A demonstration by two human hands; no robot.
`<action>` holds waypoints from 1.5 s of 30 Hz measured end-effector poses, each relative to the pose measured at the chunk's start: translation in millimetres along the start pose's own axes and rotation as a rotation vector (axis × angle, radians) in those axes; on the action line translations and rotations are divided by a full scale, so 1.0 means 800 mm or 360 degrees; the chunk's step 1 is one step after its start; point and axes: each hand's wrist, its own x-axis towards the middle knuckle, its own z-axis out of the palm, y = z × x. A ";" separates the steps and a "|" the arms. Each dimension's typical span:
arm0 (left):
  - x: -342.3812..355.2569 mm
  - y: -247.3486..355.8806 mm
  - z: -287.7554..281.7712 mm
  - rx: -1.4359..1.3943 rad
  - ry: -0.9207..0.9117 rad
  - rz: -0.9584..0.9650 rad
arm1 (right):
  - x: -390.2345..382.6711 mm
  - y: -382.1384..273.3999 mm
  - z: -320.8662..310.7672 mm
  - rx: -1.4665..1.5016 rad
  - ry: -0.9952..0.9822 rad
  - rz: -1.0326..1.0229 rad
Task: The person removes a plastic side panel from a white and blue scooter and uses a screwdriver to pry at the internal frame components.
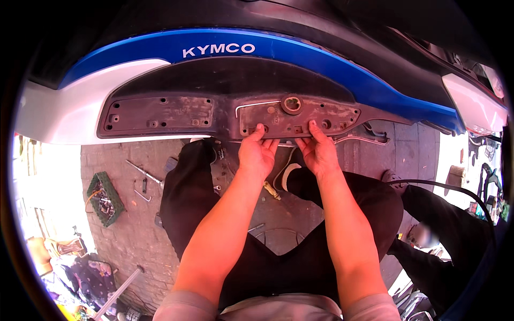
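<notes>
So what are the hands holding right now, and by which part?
Both the left hand and right hand press on the lower edge of the dusty dark plastic scooter underside panel; whether the fingers close in a true grip cannot be told.

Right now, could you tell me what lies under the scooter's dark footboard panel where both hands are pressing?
Under the dark footboard panel, the left hand and right hand grip its lower edge. Below: black-trousered knees, brick paving, scattered hand tools. The panel's underside is hidden.
</notes>
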 end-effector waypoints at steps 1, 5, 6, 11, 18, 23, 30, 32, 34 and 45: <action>0.001 -0.001 0.006 -0.0031 -0.0003 0.0008 | 0.003 -0.004 0.002 0.0024 -0.0041 0.0005; -0.004 0.007 0.017 -0.0242 -0.0043 -0.0087 | 0.006 -0.009 0.014 0.0226 -0.0044 0.0093; -0.007 0.011 0.019 -0.0316 -0.0059 -0.0142 | 0.005 -0.010 0.013 0.0202 -0.0037 0.0120; -0.016 0.018 0.023 -0.0261 -0.0070 -0.0192 | -0.001 -0.017 0.011 0.0063 0.0023 0.0160; -0.013 0.024 0.003 -0.0022 -0.0086 -0.0213 | -0.011 -0.015 0.007 0.0061 0.0251 -0.0029; -0.004 0.024 -0.002 -0.0001 -0.0016 -0.0187 | 0.008 -0.030 -0.009 0.0318 -0.0036 0.0051; -0.002 0.025 0.000 0.0035 -0.0032 -0.0121 | 0.019 -0.035 -0.018 0.0280 0.0007 0.0111; -0.004 0.018 0.004 0.0028 -0.0013 -0.0082 | 0.019 -0.033 -0.013 0.0333 0.0006 0.0116; -0.005 0.011 0.009 -0.0002 -0.0030 -0.0061 | 0.021 -0.030 -0.008 0.0393 0.0091 0.0121; 0.002 0.018 0.001 0.0138 0.0011 -0.0062 | 0.022 -0.034 0.010 0.0418 0.0271 -0.0006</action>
